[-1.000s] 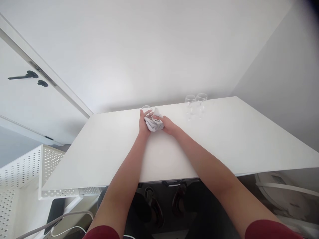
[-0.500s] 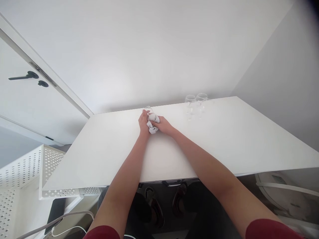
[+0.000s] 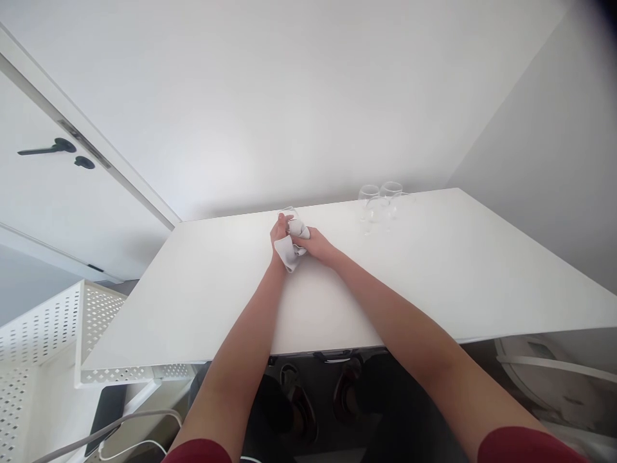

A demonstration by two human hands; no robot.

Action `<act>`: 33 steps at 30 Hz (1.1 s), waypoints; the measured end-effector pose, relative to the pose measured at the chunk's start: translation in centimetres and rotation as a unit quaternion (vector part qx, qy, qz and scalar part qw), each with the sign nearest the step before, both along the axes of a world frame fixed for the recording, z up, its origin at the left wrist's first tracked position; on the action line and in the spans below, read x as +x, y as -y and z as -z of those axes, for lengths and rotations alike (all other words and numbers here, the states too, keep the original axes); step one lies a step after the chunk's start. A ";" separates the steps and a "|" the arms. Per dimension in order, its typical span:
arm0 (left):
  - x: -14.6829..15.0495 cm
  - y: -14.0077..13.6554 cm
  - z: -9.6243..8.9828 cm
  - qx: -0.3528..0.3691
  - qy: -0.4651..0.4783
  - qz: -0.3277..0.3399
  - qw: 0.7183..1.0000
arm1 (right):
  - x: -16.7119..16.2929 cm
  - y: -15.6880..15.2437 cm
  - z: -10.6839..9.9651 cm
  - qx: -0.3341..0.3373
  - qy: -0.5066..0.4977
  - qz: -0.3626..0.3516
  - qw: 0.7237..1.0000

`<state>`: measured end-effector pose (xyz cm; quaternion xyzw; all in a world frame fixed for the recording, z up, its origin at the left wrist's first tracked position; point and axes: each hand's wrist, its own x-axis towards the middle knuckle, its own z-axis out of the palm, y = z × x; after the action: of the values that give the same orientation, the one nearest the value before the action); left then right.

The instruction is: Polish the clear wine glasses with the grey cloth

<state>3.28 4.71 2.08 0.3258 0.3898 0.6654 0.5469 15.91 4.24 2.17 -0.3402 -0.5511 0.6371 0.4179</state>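
Observation:
Both hands meet over the back middle of the white table [image 3: 318, 308]. My left hand [image 3: 278, 233] is wrapped around a clear drinking glass [image 3: 290, 211], whose rim shows above the fingers. A crumpled white cloth [image 3: 288, 252] lies against the glass, and my right hand [image 3: 315, 243] grips it from the right side. One corner of the cloth hangs down over my left wrist. The lower part of the glass is hidden by the hands and cloth.
Several clear stemmed glasses [image 3: 370, 193] stand near the table's back edge, right of my hands. The wall rises behind. At left are a door with a black handle [image 3: 48, 148] and a white perforated rack [image 3: 80, 321]. A cable [image 3: 116, 421] runs at lower left.
The cloth has shifted and unfolded; a flat corner now drapes lower over the left wrist. Both hands stay in nearly the same place around the glass.

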 end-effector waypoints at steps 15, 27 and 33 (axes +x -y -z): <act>0.5 1.0 -0.9 0.039 0.046 0.106 0.993 | 1.0 0.2 -1.0 -0.095 -0.058 -0.061 0.992; 0.2 0.6 -0.9 0.083 0.031 0.004 0.996 | 1.8 -2.5 1.1 -0.089 -0.059 0.279 0.954; -0.5 0.8 -1.4 0.092 0.066 -0.030 0.993 | 1.3 -2.2 0.8 -0.147 -0.110 0.165 0.969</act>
<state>2.81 3.95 3.46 0.3187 0.2997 0.7346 0.5187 17.21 6.46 1.33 -0.4118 -0.3387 0.6670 0.5204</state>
